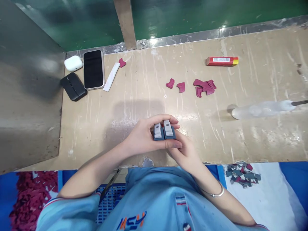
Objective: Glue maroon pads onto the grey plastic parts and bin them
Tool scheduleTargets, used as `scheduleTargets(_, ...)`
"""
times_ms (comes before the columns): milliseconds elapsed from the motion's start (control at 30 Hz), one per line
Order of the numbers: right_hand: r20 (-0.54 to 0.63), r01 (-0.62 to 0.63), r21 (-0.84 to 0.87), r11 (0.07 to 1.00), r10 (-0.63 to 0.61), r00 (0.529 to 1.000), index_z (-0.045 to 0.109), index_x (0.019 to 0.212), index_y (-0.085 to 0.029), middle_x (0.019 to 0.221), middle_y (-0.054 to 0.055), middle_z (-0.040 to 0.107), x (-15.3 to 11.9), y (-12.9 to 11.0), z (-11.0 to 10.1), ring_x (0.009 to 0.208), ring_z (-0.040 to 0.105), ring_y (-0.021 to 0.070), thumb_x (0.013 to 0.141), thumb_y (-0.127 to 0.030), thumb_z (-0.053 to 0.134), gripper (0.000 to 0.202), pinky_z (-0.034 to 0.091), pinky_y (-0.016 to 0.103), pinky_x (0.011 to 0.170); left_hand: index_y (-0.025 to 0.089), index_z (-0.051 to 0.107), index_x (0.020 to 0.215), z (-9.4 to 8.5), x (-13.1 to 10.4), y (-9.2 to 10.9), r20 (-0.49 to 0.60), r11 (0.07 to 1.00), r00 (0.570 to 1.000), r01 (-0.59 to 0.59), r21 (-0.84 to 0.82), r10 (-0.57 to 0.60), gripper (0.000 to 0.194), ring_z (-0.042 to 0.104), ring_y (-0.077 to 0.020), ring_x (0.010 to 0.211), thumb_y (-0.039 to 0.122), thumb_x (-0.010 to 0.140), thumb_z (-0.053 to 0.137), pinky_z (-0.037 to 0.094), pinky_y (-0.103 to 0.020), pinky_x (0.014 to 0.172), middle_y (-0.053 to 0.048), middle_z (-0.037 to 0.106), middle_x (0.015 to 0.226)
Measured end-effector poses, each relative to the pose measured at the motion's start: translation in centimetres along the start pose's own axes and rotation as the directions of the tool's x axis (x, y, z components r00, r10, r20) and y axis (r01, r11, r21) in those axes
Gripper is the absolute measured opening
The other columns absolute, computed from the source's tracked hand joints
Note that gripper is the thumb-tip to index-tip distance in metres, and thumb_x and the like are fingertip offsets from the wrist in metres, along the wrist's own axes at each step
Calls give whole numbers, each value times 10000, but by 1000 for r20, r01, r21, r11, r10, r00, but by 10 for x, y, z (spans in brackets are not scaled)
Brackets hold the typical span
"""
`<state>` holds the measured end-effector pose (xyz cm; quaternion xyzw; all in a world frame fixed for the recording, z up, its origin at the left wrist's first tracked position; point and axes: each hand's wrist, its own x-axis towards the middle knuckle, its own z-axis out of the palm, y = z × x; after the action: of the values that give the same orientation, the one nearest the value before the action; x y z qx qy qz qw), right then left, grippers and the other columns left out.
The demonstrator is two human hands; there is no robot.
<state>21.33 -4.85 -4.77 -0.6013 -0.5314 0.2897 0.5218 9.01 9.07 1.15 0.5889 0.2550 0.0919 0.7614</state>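
My left hand (146,133) is closed around two small dark blue-grey pieces (158,138) standing side by side, its thumb along the near side and its fingers along the far side. On top of each piece sits a light grey block (167,127) with a round hole and a slot; their exact kind I cannot make out. From the right, my right hand (186,150) meets the same pieces. Its fingers are mostly hidden behind them and under the left hand. A speck of red shows between the two pieces. Both hands are just above the near part of the worktable (134,112).
Maroon cut pieces (204,86) lie beyond my hands. At the right are a red glue stick-like tube (220,61) and a translucent bottle (262,109). A phone (93,69), white case (73,63), black case (73,86) and white strip (111,77) lie left. Scraps (243,175) fill containers below.
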Motion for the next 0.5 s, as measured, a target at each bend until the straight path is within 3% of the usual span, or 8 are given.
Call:
scheduleTargets(200,23,19,-19,1000,-19,1000,658,1075,-225,996,67,798,1,0,-1,790,740,216,1058,-331,584,131,603,322,661,169,734,1063,-1,-1,-2,19,999,999,-49,20,49,458,803,-270,1172,215,684,986,643,-327,1025,-88,833,1156)
scheduleTargets(400,43,-5,5,1000,5,999,625,1105,-248,817,13,690,-2,4,-1,683,656,202,1062,-332,561,114,553,312,588,190,758,1114,-5,-1,-5,130,952,956,-279,126,263,393,812,-244,1146,260,781,954,640,-319,1040,-96,845,1192)
scheduleTargets(500,35,-19,71,997,17,999,619,1245,-252,956,55,718,-5,2,0,768,682,216,1083,-436,559,252,592,347,648,184,758,1135,-6,-2,-5,125,928,943,-328,175,309,399,810,-230,1138,250,791,947,627,-298,1035,-97,845,1191)
